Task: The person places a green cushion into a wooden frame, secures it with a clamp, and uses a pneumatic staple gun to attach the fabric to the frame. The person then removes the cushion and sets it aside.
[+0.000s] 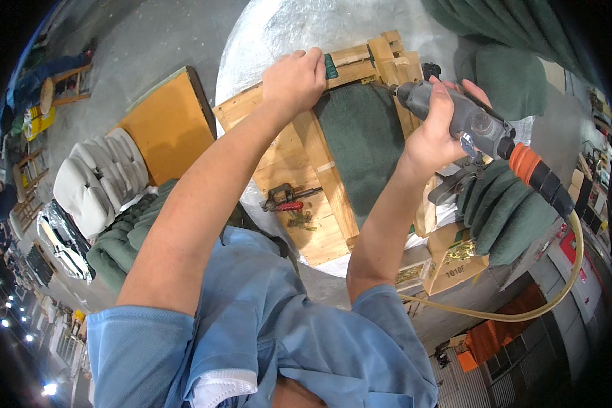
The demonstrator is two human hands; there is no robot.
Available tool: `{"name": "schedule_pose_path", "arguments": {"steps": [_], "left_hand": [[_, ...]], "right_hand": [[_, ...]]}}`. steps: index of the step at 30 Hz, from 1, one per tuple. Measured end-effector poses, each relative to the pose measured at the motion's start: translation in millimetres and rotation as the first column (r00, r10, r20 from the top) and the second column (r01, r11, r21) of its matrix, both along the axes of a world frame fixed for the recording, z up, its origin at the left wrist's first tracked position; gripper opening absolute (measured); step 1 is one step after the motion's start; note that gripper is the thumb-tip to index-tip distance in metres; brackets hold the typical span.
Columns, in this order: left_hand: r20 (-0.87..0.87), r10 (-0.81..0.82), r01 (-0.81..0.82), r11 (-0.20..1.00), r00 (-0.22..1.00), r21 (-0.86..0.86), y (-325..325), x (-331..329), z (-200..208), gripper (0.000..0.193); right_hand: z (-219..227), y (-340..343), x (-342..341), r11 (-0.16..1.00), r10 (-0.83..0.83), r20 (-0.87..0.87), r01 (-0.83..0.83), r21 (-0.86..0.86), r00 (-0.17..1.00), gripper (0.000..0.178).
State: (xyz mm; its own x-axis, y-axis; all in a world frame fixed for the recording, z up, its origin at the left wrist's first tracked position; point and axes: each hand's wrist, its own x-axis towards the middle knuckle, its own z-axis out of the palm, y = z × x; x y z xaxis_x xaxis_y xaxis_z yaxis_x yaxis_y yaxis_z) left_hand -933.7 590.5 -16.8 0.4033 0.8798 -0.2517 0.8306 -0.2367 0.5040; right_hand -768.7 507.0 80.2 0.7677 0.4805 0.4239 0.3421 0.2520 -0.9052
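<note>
My left hand [294,81] is closed over the far rail of a wooden frame [325,177], next to a small dark green piece [330,66]. A dark green fabric panel [360,139] lies within that frame. My right hand [439,129] grips a grey air-powered driver [462,112] with an orange collar and a hose behind it. Its narrow tip points left at the frame's right-hand rails [400,81], but I cannot tell whether it touches. On the plywood board [279,160] lie a red-handled tool [290,206] and several small brass-coloured fasteners [302,220].
Open boxes of brass-coloured fasteners [461,251] stand at the near right, beside stacked green cushions [510,211]. A yellow hose [570,272] loops along the right. White cushions [100,178] and an orange-yellow board [166,122] lie to the left. Another person [34,78] is at the far left.
</note>
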Motion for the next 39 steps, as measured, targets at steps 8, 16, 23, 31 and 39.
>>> {"name": "schedule_pose_path", "arguments": {"steps": [8, 16, 23, 31, 39], "left_hand": [[0.009, -0.007, 0.006, 1.0, 1.0, 0.011, -0.4, -2.5, -3.0, 0.032], [0.037, -0.044, 0.044, 0.999, 0.998, 0.018, -0.1, -7.2, -7.7, 0.028], [0.021, -0.028, 0.028, 1.0, 0.999, 0.012, -0.3, 2.9, -0.7, 0.033], [-0.017, -0.086, 0.087, 0.994, 0.996, 0.069, -1.3, -2.0, -5.3, 0.037], [-0.058, -0.098, 0.103, 0.992, 0.993, 0.077, 5.8, 1.0, -25.7, 0.045]], "right_hand": [[9.2, 13.5, -10.9, 0.99, 0.039, -0.033, -0.043, -0.136, 0.999, 0.044], [-16.6, 27.8, -30.8, 1.0, -0.021, -0.205, 0.018, -0.016, 0.979, 0.039], [37.0, -5.4, -4.9, 0.994, -0.059, -0.019, 0.056, -0.096, 0.998, 0.039], [116.4, -235.5, -35.8, 0.778, -0.514, -0.361, 0.6, 0.185, 0.778, 0.051], [-43.7, -483.6, -94.5, -0.008, 0.018, -0.999, 1.0, -0.03, -0.029, 0.059]]}}
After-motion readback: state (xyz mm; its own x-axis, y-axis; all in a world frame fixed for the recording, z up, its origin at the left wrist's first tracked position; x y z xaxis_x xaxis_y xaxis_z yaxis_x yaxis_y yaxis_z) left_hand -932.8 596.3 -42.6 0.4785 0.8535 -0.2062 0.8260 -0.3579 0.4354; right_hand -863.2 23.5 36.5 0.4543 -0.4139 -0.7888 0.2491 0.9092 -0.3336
